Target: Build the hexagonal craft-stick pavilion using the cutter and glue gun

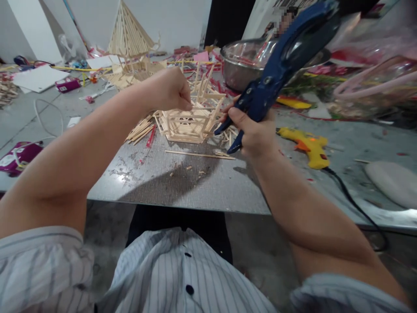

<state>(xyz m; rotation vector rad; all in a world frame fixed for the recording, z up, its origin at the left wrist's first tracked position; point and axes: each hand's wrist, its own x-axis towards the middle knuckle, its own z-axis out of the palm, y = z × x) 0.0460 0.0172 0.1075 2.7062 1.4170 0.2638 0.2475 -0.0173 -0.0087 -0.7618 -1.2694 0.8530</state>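
A small model built from thin wooden sticks (190,119) stands on the grey work board (182,182) in the middle of the table. My left hand (171,89) hovers over its top left, fingers pinched together on a stick of the model. My right hand (252,130) is wrapped round the dark blue cutter (276,65), whose long handles rise up and to the right. The cutter's jaws point down toward the model's right side. Loose sticks (198,154) and offcuts lie in front of the model.
A yellow glue gun (306,145) with a black cord lies right of my hand. Behind it stand a metal bowl (241,61) and plastic bags. A taller stick tower (130,39) rises at the back left. A white cable and a purple packet (19,156) lie far left.
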